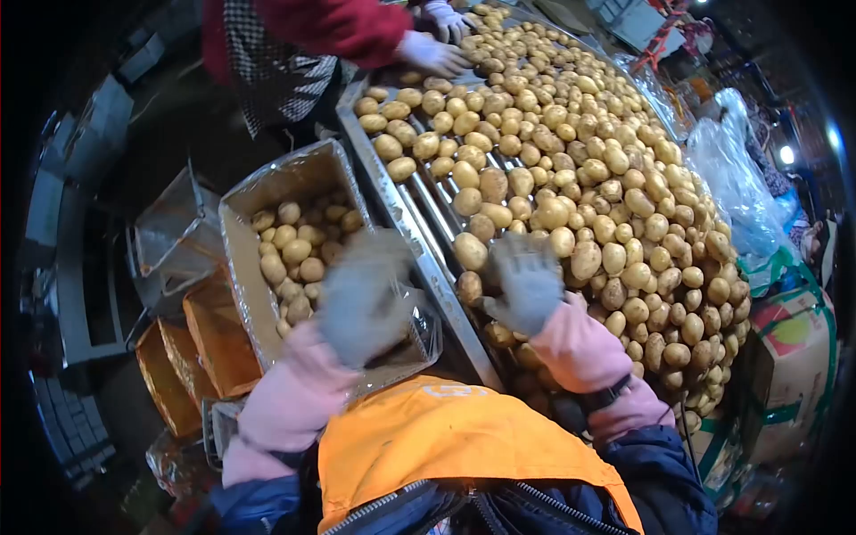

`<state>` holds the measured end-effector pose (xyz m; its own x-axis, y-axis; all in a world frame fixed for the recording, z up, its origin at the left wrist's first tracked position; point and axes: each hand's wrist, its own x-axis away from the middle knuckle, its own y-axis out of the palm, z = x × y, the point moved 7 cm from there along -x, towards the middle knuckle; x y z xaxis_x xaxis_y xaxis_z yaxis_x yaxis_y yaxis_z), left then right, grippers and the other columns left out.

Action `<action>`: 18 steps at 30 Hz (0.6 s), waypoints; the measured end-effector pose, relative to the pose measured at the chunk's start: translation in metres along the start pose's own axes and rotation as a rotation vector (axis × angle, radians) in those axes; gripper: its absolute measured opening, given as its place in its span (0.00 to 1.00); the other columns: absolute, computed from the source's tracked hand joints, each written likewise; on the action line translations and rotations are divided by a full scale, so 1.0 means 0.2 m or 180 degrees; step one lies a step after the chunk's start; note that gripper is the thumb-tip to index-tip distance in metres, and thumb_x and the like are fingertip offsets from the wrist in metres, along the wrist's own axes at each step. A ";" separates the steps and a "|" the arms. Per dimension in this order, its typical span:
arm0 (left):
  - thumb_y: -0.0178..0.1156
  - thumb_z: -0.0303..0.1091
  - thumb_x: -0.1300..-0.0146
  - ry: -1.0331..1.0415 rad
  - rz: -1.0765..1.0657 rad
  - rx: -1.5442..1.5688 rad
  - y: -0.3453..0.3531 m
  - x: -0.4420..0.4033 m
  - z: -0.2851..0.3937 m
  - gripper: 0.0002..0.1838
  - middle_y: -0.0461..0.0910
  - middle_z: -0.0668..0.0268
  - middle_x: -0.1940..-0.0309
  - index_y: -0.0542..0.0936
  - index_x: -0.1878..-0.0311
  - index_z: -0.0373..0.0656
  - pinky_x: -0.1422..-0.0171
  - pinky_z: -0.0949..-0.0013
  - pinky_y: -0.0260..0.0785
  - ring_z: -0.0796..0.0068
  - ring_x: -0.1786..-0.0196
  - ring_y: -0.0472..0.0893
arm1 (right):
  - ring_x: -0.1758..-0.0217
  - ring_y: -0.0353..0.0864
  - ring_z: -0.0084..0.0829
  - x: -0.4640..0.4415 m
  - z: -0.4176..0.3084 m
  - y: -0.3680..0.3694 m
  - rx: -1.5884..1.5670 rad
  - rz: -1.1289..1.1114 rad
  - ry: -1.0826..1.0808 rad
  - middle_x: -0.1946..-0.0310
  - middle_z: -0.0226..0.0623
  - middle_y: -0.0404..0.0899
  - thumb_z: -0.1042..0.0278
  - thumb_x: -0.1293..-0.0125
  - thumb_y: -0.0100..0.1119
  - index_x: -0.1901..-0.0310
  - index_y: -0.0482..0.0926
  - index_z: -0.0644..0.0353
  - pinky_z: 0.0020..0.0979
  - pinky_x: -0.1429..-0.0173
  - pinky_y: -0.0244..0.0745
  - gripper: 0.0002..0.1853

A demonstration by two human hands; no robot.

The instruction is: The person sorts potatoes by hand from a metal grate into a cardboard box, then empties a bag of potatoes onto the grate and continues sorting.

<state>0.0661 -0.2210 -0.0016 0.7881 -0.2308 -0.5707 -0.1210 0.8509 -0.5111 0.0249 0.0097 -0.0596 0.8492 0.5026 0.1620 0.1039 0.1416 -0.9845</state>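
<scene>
My gloved left hand [361, 303] is over the near part of a plastic-lined cardboard carton [241, 267]. Motion smears its fingers, so whether it holds anything is unclear. Potatoes [294, 245] lie inside the carton, partly hidden by that hand. On a metal roller table [428, 259] to the right is a broad heap of potatoes [615, 227]. Close to the table's near-left edge, my gloved right hand [526, 285] rests among these potatoes, its fingers stretched forward and slightly blurred, with the thumb apart.
Across the table, another person's gloved hands [434, 53] touch the potatoes. Orange-lined cartons [218, 330] stand left of the filled one. A printed box with green straps [789, 374] and clear plastic sheeting [736, 169] are at the right.
</scene>
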 end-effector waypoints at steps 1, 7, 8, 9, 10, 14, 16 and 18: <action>0.62 0.28 0.48 -0.0367 -0.1180 -0.0355 0.27 -0.03 -0.03 0.30 0.77 0.51 0.40 0.75 0.37 0.38 0.33 0.51 0.67 0.48 0.37 0.75 | 0.20 0.53 0.53 -0.05 0.01 0.21 -0.0203 -0.0023 -0.0018 0.25 0.56 0.57 0.42 0.40 0.63 0.25 0.58 0.63 0.58 0.18 0.37 0.48; 0.54 0.40 0.39 -0.0157 -0.2125 -0.1973 0.71 -0.26 -0.37 0.33 0.75 0.51 0.34 0.71 0.29 0.44 0.24 0.50 0.58 0.53 0.29 0.71 | 0.25 0.64 0.47 -0.38 -0.06 0.41 0.0071 0.0092 0.0518 0.31 0.50 0.68 0.54 0.36 0.54 0.30 0.65 0.62 0.50 0.23 0.55 0.35; 0.54 0.39 0.39 -0.0782 -0.2875 -0.1640 0.68 -0.35 -0.45 0.30 0.77 0.51 0.36 0.74 0.31 0.44 0.25 0.52 0.59 0.50 0.32 0.74 | 0.28 0.68 0.47 -0.46 -0.09 0.25 -0.0066 0.0064 0.0483 0.33 0.49 0.70 0.55 0.36 0.54 0.31 0.66 0.62 0.48 0.26 0.60 0.33; 0.55 0.38 0.40 0.0146 -0.1214 -0.1972 0.57 -0.38 -0.48 0.28 0.80 0.51 0.41 0.77 0.35 0.44 0.29 0.55 0.64 0.49 0.37 0.77 | 0.31 0.72 0.47 -0.55 -0.09 0.20 -0.0151 -0.0045 0.0476 0.35 0.48 0.73 0.56 0.35 0.53 0.32 0.68 0.61 0.47 0.30 0.65 0.31; 0.56 0.36 0.40 0.0019 -0.1119 -0.1653 0.54 -0.40 -0.55 0.27 0.81 0.51 0.43 0.78 0.36 0.43 0.30 0.56 0.66 0.50 0.39 0.78 | 0.34 0.76 0.47 -0.64 -0.09 0.16 -0.0236 -0.0155 0.0472 0.38 0.46 0.76 0.57 0.35 0.53 0.34 0.70 0.60 0.46 0.33 0.69 0.29; 0.58 0.27 0.44 -0.0173 -0.0339 -0.0643 0.38 -0.37 -0.57 0.22 0.82 0.55 0.49 0.82 0.44 0.39 0.39 0.56 0.71 0.54 0.45 0.81 | 0.47 0.85 0.45 -0.72 0.04 -0.03 -0.0597 -0.0689 0.0369 0.50 0.41 0.84 0.56 0.31 0.54 0.40 0.77 0.54 0.45 0.46 0.79 0.21; 0.59 0.24 0.46 -0.0136 0.0014 -0.0576 0.30 -0.30 -0.46 0.21 0.83 0.56 0.50 0.81 0.46 0.39 0.41 0.56 0.73 0.54 0.46 0.81 | 0.49 0.86 0.44 -0.68 0.25 -0.26 -0.1001 -0.0378 0.0512 0.54 0.40 0.86 0.54 0.31 0.58 0.43 0.79 0.51 0.44 0.47 0.80 0.19; 0.57 0.22 0.46 -0.0003 0.0208 -0.0265 0.26 -0.23 -0.33 0.20 0.83 0.56 0.53 0.81 0.48 0.37 0.43 0.57 0.74 0.53 0.49 0.82 | 0.49 0.86 0.44 -0.73 0.38 -0.35 -0.1038 -0.0008 0.0705 0.55 0.40 0.87 0.52 0.33 0.62 0.44 0.80 0.51 0.44 0.46 0.80 0.20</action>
<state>-0.0162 -0.1976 -0.0452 0.7774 -0.1755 -0.6040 -0.2220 0.8220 -0.5245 -0.1448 -0.0088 -0.0096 0.9362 0.3014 0.1809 0.2349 -0.1537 -0.9598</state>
